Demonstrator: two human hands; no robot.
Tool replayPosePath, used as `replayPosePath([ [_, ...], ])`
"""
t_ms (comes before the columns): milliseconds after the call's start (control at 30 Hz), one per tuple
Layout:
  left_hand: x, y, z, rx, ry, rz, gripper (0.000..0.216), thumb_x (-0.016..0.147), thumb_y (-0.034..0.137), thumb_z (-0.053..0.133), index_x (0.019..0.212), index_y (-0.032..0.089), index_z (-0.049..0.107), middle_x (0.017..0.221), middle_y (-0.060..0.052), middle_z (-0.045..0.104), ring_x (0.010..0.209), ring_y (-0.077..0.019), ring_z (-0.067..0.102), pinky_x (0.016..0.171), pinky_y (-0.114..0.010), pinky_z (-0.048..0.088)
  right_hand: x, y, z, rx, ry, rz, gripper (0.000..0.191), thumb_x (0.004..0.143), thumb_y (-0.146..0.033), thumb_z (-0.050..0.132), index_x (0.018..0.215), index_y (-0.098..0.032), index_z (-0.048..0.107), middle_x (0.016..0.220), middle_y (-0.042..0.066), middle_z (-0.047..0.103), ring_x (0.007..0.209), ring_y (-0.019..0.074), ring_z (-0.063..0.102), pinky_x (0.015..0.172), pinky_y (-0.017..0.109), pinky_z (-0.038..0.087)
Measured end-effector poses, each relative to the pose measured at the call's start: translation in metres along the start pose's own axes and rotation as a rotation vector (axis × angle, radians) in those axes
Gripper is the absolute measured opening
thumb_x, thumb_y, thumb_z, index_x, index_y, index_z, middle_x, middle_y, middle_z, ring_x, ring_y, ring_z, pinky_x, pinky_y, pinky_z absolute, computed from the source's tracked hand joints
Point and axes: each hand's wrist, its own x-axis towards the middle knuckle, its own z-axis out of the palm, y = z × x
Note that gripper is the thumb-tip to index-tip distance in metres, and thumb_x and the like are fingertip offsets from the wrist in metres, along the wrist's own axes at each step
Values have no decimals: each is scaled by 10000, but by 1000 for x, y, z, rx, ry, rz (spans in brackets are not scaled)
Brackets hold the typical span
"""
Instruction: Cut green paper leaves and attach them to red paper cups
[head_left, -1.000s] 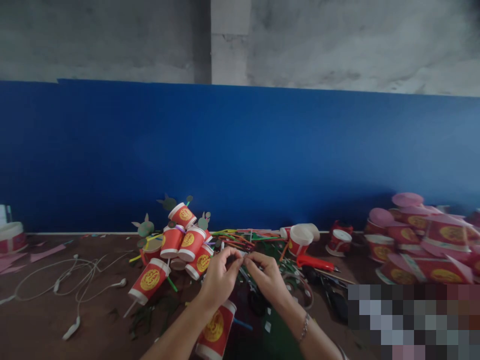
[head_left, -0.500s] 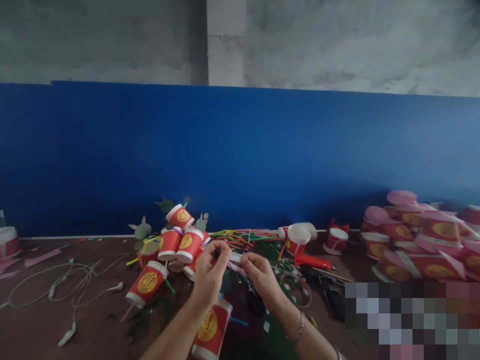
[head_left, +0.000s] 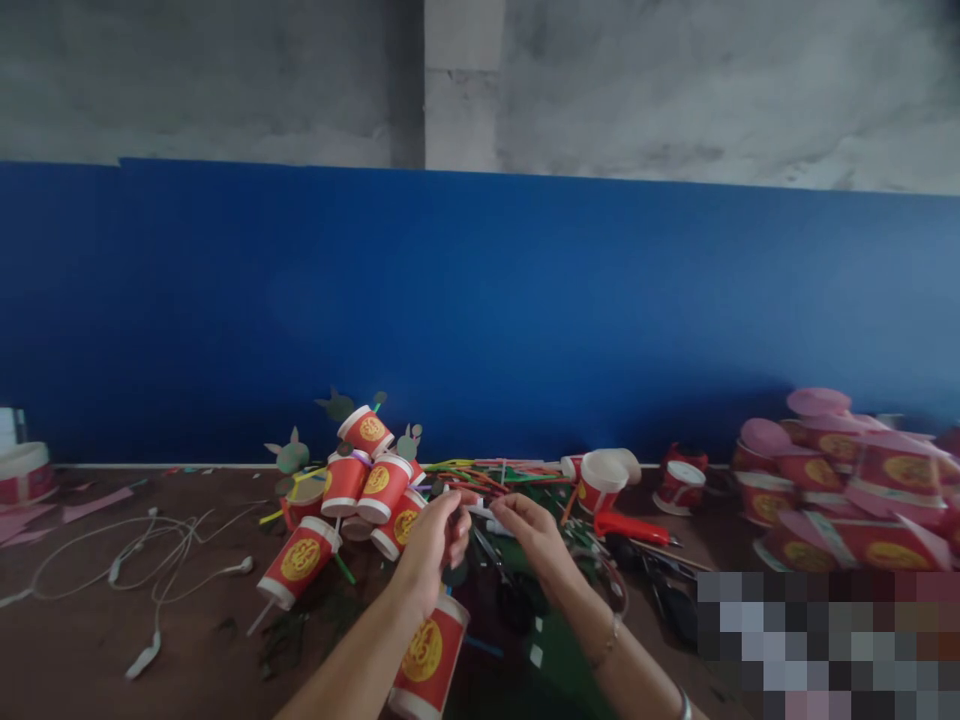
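My left hand [head_left: 433, 540] and my right hand [head_left: 531, 535] are raised close together over a brown table [head_left: 90, 640]. Both pinch a small pale strip [head_left: 484, 514] stretched between their fingertips. A red paper cup [head_left: 424, 655] with a gold emblem lies under my left forearm. Just beyond my left hand sits a pile of red cups [head_left: 360, 480] with straws and green paper cut-outs. Black scissors [head_left: 510, 590] lie below my hands.
Coloured straws [head_left: 487, 470] are heaped behind my hands. White earphone cables [head_left: 142, 560] trail at the left. A red cutter [head_left: 626, 525] and white-lidded cups [head_left: 604, 475] sit right of centre. More red and pink cups [head_left: 847, 480] crowd the far right. A blue wall [head_left: 480, 300] backs the table.
My hands drew slightly apart and back, then came near each other again, still pinching the small strip. The view shifted a little.
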Motion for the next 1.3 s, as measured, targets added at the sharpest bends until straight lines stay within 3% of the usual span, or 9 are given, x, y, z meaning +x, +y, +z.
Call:
replayPosePath([
  [67, 0, -2, 0, 42, 5, -37, 335, 678, 447, 535, 838, 156, 574, 473, 100, 378, 328, -29, 262, 338, -175, 169, -4, -14, 3, 198, -21, 52, 247, 773, -418, 561, 734, -180, 612, 704, 9, 594, 673, 151, 505, 636, 256, 364],
  [167, 0, -4, 1, 109, 11, -71, 328, 667, 448, 528, 823, 163, 576, 465, 101, 368, 327, -32, 274, 343, -174, 172, -8, -23, 4, 254, -19, 24, 227, 712, -401, 649, 715, -178, 610, 692, -8, 569, 652, 134, 472, 620, 248, 347],
  [567, -4, -6, 4, 216, 26, -5, 275, 670, 426, 575, 749, 164, 601, 504, 77, 445, 362, -43, 332, 354, -173, 226, -10, -27, 2, -51, 62, -290, 130, 760, -243, 581, 639, -196, 581, 814, 50, 580, 833, 205, 529, 773, 312, 394],
  [667, -5, -6, 5, 286, 42, 65, 315, 720, 454, 570, 811, 166, 660, 609, 18, 591, 477, -91, 494, 438, -201, 362, -13, -30, 4, -112, 154, -337, 123, 761, -217, 562, 641, -198, 579, 799, 51, 567, 814, 205, 526, 766, 316, 396],
  [733, -4, -6, 2, 330, 75, 162, 331, 744, 453, 573, 894, 179, 683, 759, -30, 677, 706, -160, 608, 619, -252, 464, -15, -30, 7, -102, 203, -345, 120, 756, -220, 566, 638, -201, 576, 799, 51, 564, 808, 205, 519, 766, 316, 393],
  [833, 0, -7, -3, 313, 146, 233, 395, 765, 454, 578, 1060, 202, 649, 997, -60, 693, 992, -220, 594, 870, -334, 444, -18, -31, 13, 35, 213, -235, 132, 736, -265, 608, 627, -198, 579, 786, 46, 571, 786, 198, 512, 741, 301, 389],
  [967, 4, -11, -6, 101, 122, 168, 476, 804, 461, 547, 1207, 206, 555, 1132, -96, 652, 1102, -231, 560, 964, -373, 392, -23, -28, 24, 409, 62, 143, 200, 681, -363, 683, 651, -177, 616, 660, 8, 581, 644, 153, 494, 627, 262, 379],
  [1033, 2, -13, -4, 37, 91, 142, 499, 817, 459, 540, 1254, 220, 510, 1124, -102, 659, 1123, -232, 553, 1000, -387, 358, -24, -26, 29, 558, 5, 248, 223, 649, -379, 716, 662, -169, 640, 650, 3, 600, 612, 138, 492, 605, 249, 378],
  [1300, -6, -16, 5, -2, 64, 61, 527, 832, 461, 523, 1312, 261, 436, 1142, -86, 651, 1203, -227, 487, 1046, -420, 306, -25, -20, 33, 750, -22, 318, 176, 620, -328, 758, 660, -176, 679, 667, -3, 637, 611, 116, 516, 596, 218, 382],
])
